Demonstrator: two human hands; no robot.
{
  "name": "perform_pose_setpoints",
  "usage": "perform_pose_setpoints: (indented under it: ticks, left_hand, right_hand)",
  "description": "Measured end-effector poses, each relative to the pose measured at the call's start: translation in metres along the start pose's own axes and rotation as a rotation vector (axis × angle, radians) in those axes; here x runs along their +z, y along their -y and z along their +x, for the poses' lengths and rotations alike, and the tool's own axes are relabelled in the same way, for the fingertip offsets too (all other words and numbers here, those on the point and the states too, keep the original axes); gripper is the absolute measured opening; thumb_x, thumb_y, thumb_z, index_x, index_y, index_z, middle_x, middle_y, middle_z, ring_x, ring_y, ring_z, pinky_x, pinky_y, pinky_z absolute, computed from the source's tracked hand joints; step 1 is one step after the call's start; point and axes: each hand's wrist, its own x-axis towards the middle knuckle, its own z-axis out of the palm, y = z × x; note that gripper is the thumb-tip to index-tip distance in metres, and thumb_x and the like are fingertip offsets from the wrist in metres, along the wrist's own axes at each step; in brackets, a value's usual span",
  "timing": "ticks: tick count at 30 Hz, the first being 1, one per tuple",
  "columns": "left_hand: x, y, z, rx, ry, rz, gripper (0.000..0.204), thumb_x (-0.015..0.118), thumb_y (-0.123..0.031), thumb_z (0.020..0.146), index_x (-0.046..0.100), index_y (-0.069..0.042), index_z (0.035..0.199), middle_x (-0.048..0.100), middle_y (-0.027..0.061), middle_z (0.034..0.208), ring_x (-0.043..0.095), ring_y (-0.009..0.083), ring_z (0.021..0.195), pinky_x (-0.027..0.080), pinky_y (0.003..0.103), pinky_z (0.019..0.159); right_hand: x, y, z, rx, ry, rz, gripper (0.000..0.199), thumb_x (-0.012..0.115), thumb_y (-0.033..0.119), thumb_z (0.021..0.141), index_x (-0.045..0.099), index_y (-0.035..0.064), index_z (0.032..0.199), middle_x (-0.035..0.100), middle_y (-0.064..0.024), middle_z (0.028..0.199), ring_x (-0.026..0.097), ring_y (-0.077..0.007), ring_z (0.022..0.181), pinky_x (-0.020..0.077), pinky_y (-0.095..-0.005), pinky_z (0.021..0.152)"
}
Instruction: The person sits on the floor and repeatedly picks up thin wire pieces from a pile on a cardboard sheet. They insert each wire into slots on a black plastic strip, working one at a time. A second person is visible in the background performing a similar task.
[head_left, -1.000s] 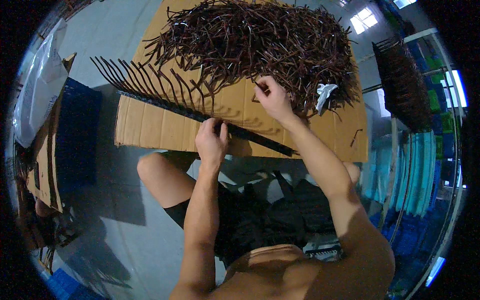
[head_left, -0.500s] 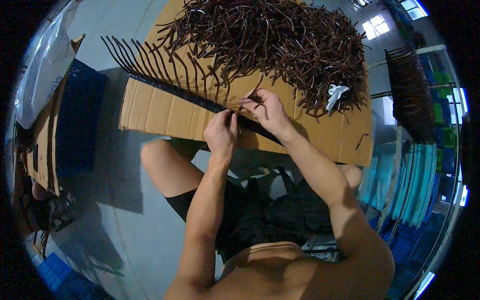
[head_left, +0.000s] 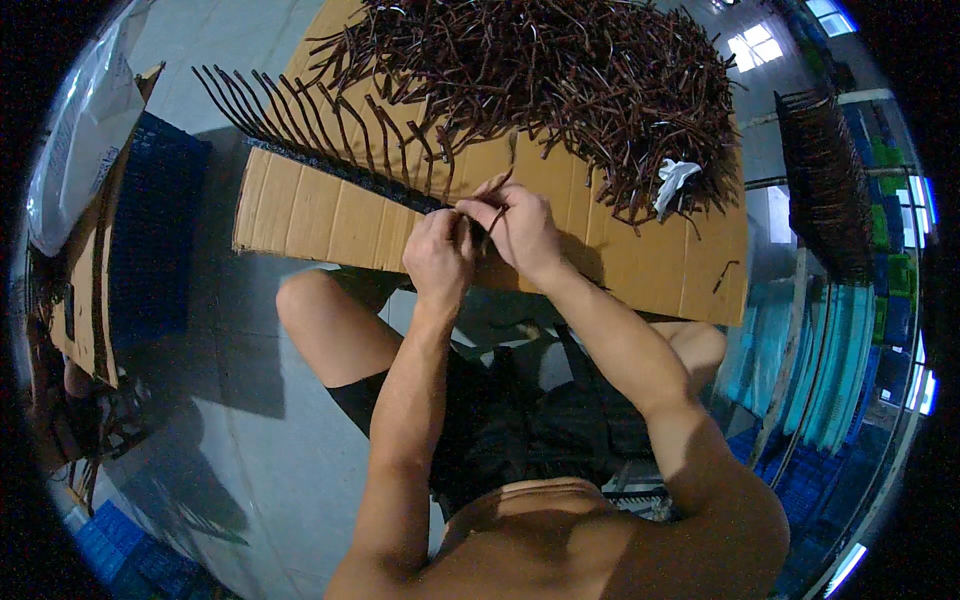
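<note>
A long black strip (head_left: 385, 190) lies slantwise across the cardboard, with a row of thin, curved brown sticks (head_left: 345, 135) standing along it. My left hand (head_left: 438, 258) is closed on the strip near the front edge, its fingertips bent and partly hidden. Right beside it, my right hand (head_left: 527, 235) pinches a brown stick (head_left: 512, 152) between thumb and fingers. The stick's upper end pokes up past the fingers. Where its lower end meets the strip is covered by my fingers. A large tangled pile of similar brown sticks (head_left: 560, 80) lies beyond my hands.
Cardboard (head_left: 300, 205) covers the work surface. A crumpled white scrap (head_left: 676, 183) rests on the pile's right side, and one loose stick (head_left: 723, 275) lies near the right edge. A blue crate (head_left: 160, 230) stands left. Teal panels (head_left: 825, 370) and a dark bristly rack (head_left: 825, 190) are at right.
My right hand has moved left, up against my left hand, and the stick in it now points more upright. My left hand stays on the strip.
</note>
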Motion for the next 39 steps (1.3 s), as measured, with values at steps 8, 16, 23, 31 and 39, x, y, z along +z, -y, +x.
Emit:
perform_pose_setpoints:
  ticks: [8,16,23,31,39]
  left_hand:
    - [0.000,-0.002,0.003,0.014,-0.014,-0.025,0.011,0.062,-0.016,0.082,0.061,-0.005,0.084,0.062,0.0119,0.083,0.059,0.0326,0.077,0.048,0.041,0.067]
    - [-0.004,-0.005,0.002,-0.036,0.027,-0.030,0.011,0.063,-0.014,0.080,0.061,-0.005,0.086,0.061,0.0123,0.083,0.059,0.0321,0.079,0.047,0.039,0.067]
    - [-0.004,-0.003,0.000,-0.038,0.007,-0.032,0.012,0.065,-0.017,0.082,0.062,-0.006,0.086,0.062,0.0116,0.081,0.059,0.0312,0.076,0.047,0.039,0.067]
    - [-0.004,-0.022,-0.007,-0.042,0.026,-0.045,0.023,0.071,-0.024,0.080,0.066,-0.004,0.090,0.067,0.0134,0.085,0.065,0.0293,0.076,0.051,0.035,0.068]
    - [0.001,-0.015,-0.008,0.070,-0.010,0.072,0.018,0.070,-0.020,0.080,0.064,-0.005,0.087,0.065,0.0128,0.082,0.063,0.0294,0.076,0.050,0.037,0.067]
  right_hand:
    - [-0.011,0.004,0.006,0.218,0.004,0.361,0.017,0.067,0.013,0.086,0.059,-0.0020,0.088,0.066,-0.0058,0.080,0.062,-0.0117,0.075,0.0493,-0.0253,0.068]
    - [-0.009,0.016,0.003,0.130,0.040,0.182,0.018,0.067,0.016,0.086,0.065,-0.0018,0.085,0.068,-0.0083,0.079,0.064,-0.0154,0.074,0.0497,-0.0281,0.067]
    - [-0.007,0.004,0.009,0.000,0.167,-0.015,0.017,0.069,0.013,0.083,0.063,-0.0011,0.089,0.066,-0.0066,0.081,0.062,-0.0142,0.077,0.0490,-0.0298,0.069]
    - [-0.061,-0.072,0.040,0.508,0.201,0.460,0.019,0.061,0.018,0.090,0.062,0.0010,0.098,0.060,-0.0028,0.080,0.057,-0.0116,0.070,0.0470,-0.0264,0.061]
    - [-0.046,-0.027,0.020,-0.031,0.149,0.011,0.028,0.053,0.020,0.096,0.063,-0.0019,0.109,0.063,-0.0049,0.102,0.059,-0.0138,0.085,0.0490,-0.0265,0.074]
